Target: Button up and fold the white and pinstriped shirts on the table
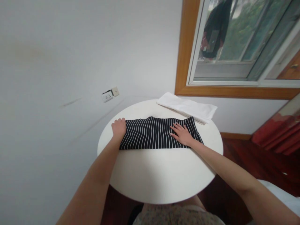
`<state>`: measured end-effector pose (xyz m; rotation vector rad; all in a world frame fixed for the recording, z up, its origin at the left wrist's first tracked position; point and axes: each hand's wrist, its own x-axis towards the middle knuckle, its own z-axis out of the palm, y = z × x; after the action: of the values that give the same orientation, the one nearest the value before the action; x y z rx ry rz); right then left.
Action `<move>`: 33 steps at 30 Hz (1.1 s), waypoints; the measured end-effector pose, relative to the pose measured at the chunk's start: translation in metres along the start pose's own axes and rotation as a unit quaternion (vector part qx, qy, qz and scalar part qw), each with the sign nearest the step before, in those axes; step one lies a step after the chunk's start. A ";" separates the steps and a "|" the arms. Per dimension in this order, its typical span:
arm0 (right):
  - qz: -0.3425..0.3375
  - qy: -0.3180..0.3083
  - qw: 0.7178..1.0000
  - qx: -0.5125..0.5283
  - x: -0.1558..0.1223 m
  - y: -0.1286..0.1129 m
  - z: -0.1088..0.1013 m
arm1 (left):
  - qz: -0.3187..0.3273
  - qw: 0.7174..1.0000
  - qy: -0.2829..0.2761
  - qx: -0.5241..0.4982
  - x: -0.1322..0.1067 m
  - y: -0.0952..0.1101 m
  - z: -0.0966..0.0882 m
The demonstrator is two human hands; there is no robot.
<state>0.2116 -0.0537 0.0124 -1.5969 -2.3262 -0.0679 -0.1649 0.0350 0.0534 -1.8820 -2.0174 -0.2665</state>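
Observation:
A black cloth with white stripes (pixel 147 134) lies as a wide, folded strip across the round white table (pixel 159 175). At its left end my left hand (pixel 119 127) is closed, fingers curled on the edge of the striped cloth. Toward the other end my right hand (pixel 181 133) rests flat on the fabric with its fingers spread. The cloth's right end sticks out past that hand, and its upper right corner is slightly raised. A small bump shows along the far edge.
A folded white cloth (pixel 187 107) lies at the table's back right, partly over the rim. Behind stand a white wall with a socket (pixel 107 96) and a wood-framed window (pixel 234 90). A red curtain (pixel 278 132) hangs at the right above a dark wood floor.

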 end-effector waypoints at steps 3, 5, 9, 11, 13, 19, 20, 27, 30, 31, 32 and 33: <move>-0.002 0.065 0.998 0.000 -0.004 0.001 -0.012 | 0.067 0.995 0.078 -0.020 -0.018 0.023 -0.017; 0.013 0.099 0.995 -0.020 -0.010 0.006 -0.023 | 0.080 0.992 0.090 -0.041 -0.033 0.031 -0.023; 0.184 0.117 0.973 -0.075 -0.026 0.027 -0.047 | 0.005 0.998 0.059 -0.025 -0.056 0.012 -0.014; 0.286 0.081 0.951 -0.086 -0.032 0.039 -0.055 | -0.044 0.998 0.037 0.001 -0.060 -0.007 -0.005; 0.345 0.021 0.935 -0.078 -0.034 0.049 -0.057 | -0.077 0.997 0.018 0.014 -0.062 -0.021 0.002; 0.313 -0.007 0.948 -0.062 -0.017 0.045 -0.036 | -0.075 0.997 -0.003 0.002 -0.057 -0.021 0.005; 0.300 0.000 0.952 -0.058 -0.013 0.042 -0.032 | -0.079 0.997 -0.006 -0.005 -0.056 -0.018 0.005; 0.240 0.115 0.954 0.137 -0.009 0.047 -0.023 | -0.075 0.990 -0.094 -0.075 -0.048 -0.003 -0.002; 0.218 0.198 0.915 0.276 -0.020 0.055 -0.036 | -0.055 0.980 -0.135 -0.134 -0.041 0.002 -0.009; 0.220 0.214 0.898 0.314 -0.025 0.057 -0.044 | -0.051 0.977 -0.140 -0.156 -0.039 0.004 -0.013; 0.227 0.225 0.881 0.350 -0.031 0.057 -0.053 | -0.049 0.972 -0.143 -0.181 -0.037 0.007 -0.017; 0.234 0.229 0.864 0.383 -0.038 0.058 -0.064 | -0.049 0.965 -0.147 -0.213 -0.036 0.011 -0.022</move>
<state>0.2919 -0.0799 0.0542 -1.4404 -1.2935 0.4752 -0.1499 -0.0055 0.0580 -2.1826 -2.4085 -0.5104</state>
